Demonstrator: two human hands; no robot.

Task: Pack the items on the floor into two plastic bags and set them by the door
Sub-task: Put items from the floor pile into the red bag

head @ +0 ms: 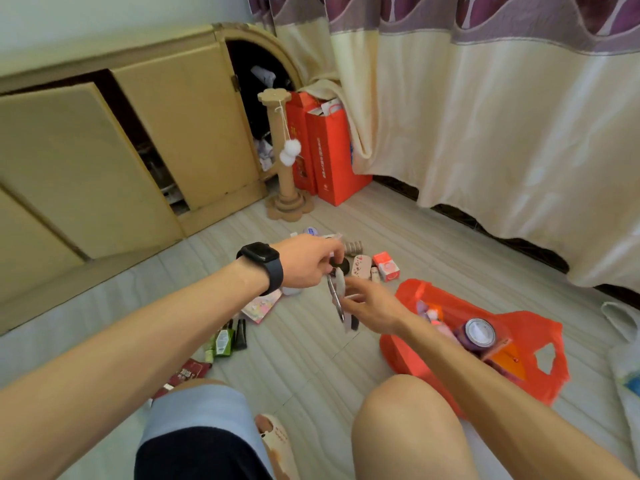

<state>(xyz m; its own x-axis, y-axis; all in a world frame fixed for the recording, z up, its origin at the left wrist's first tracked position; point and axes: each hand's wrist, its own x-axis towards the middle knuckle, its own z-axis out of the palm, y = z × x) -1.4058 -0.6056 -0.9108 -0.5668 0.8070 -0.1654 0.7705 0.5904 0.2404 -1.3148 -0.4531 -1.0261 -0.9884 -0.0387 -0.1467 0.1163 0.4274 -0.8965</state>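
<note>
Step in hand: Packing is judged to be about mid-way. A slender metal tool [335, 296] is held above the floor [311, 358], between the loose items and the red bag [540, 344].
Left hand: The left hand [304, 263] is curled, and the top of the tool is pinched at its fingertips. The tool hangs downward with a flat grey piece beside it that cannot be identified.
Right hand: The right hand [375, 304] is held just beside the tool's lower end, fingers loosely spread and blurred. Nothing is seen gripped, and contact cannot be confirmed.
Red bag: It lies open on the floor beside the right forearm. A round tin [479, 332] and other small goods are already inside.
Second bag: A white bag [623, 341] is noted at the right edge, partly out of view.
Unpacked: Green tubes [223, 341], a pink booklet [263, 304] and a red box [388, 266] lie on the floor.
Next move: A transfer into the red bag is judged likely. A clear mouth is required, and the tool's point should be kept off the plastic.
Door: Not in view.
</note>
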